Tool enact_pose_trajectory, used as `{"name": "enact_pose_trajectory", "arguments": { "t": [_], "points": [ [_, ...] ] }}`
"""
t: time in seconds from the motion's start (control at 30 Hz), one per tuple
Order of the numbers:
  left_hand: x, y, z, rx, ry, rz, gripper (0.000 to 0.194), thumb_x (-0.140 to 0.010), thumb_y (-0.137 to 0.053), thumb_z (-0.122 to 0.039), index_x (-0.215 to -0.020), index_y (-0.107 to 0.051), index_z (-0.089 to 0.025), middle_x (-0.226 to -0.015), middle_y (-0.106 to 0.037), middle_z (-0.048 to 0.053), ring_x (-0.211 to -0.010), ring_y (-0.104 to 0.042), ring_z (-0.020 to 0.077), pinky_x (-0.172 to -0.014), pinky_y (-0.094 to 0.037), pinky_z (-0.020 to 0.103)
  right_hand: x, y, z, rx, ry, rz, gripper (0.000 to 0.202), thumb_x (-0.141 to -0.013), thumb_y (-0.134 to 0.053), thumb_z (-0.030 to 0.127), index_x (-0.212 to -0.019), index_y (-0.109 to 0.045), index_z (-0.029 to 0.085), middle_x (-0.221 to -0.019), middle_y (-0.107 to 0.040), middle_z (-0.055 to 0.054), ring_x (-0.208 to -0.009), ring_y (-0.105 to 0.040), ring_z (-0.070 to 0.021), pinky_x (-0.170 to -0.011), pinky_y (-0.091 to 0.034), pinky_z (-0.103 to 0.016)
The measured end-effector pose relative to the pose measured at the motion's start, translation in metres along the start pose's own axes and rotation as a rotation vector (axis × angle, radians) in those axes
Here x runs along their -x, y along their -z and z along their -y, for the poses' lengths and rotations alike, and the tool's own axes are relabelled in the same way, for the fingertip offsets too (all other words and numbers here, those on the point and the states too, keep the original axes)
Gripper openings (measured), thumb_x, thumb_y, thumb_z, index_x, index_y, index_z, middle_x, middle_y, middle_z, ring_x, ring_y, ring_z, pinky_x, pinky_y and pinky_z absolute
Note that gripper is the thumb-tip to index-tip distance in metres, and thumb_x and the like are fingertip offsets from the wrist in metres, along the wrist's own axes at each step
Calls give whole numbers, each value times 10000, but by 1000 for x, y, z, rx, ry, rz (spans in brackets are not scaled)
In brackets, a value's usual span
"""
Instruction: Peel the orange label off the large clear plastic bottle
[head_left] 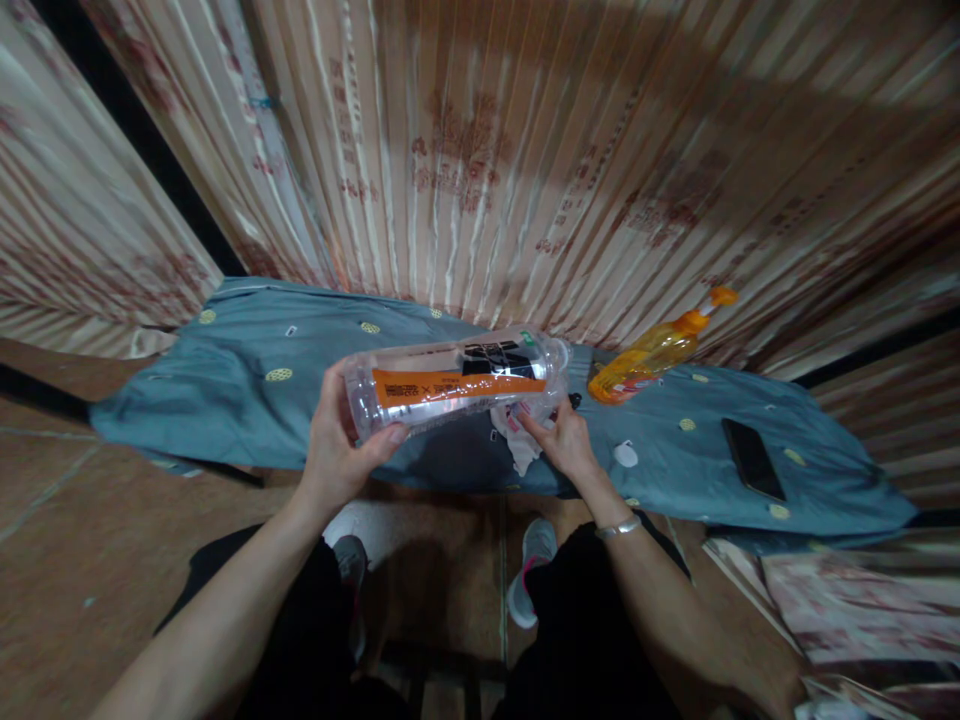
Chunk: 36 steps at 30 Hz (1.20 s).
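Observation:
A large clear plastic bottle (pixel 457 385) with an orange and black label lies sideways in the air above the cloth-covered table, its neck pointing right. My left hand (pixel 341 440) is closed around its base end, thumb along the lower side. At the neck end, my right hand (pixel 566 435) grips the bottle from below, its fingers partly hidden behind it. A crumpled whitish piece (pixel 519 440), perhaps a wrapper or tissue, shows beside my right thumb; whether my hand touches it I cannot tell.
A bottle of orange liquid with an orange pump (pixel 649 355) leans back right. A white round disc (pixel 625 454) and a black phone (pixel 752 458) lie on the blue-green cloth (pixel 247 340). Patterned curtains (pixel 465 150) hang behind; dark metal bars (pixel 142 140) frame the sides.

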<state>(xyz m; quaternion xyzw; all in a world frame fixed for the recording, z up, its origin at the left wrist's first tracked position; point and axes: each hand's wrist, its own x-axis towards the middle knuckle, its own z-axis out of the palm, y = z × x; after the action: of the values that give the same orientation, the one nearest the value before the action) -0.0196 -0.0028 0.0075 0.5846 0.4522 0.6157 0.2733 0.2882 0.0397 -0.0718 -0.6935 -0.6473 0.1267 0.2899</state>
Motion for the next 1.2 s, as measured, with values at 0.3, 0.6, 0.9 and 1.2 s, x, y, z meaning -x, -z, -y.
{"name": "enact_pose_trajectory", "arguments": {
  "t": [0.3, 0.6, 0.9, 1.2],
  "points": [
    [-1, -1, -2, -11, 3, -10, 743, -610, -801, -639, -1174, -547, -226, -1041, -671, 79, -909, -695, 296, -739, -611, 417, 0, -1, -2, -9, 0, -14, 648, -787, -665, 586, -1214, -571, 107, -964, -773, -167, -871, -751, -325, -763, -577, -406],
    [-1, -1, -3, -19, -13, 1, 719, -625, -798, -640, -1157, -558, -220, -1028, -669, 78, -895, -694, 288, -710, -605, 400, -2, -4, -8, -13, 36, -28, 679, -787, -638, 618, -1224, -564, 104, -976, -772, -172, -874, -748, -331, -766, -577, -430],
    [0, -1, -2, -21, -5, 1, 721, -629, -787, -644, -1173, -539, -241, -1036, -666, 73, -905, -690, 295, -720, -606, 416, -1, -2, -6, -29, 32, -16, 663, -791, -649, 596, -1237, -553, 114, -987, -773, -174, -909, -749, -340, -785, -582, -436],
    [0, 0, -1, -18, 1, -4, 721, -619, -794, -637, -1169, -564, -232, -1070, -670, 82, -952, -691, 311, -766, -612, 440, -1, 0, -4, -29, 19, -8, 638, -788, -659, 596, -1211, -562, 128, -968, -771, -154, -893, -748, -324, -771, -584, -418]
  ]
}}
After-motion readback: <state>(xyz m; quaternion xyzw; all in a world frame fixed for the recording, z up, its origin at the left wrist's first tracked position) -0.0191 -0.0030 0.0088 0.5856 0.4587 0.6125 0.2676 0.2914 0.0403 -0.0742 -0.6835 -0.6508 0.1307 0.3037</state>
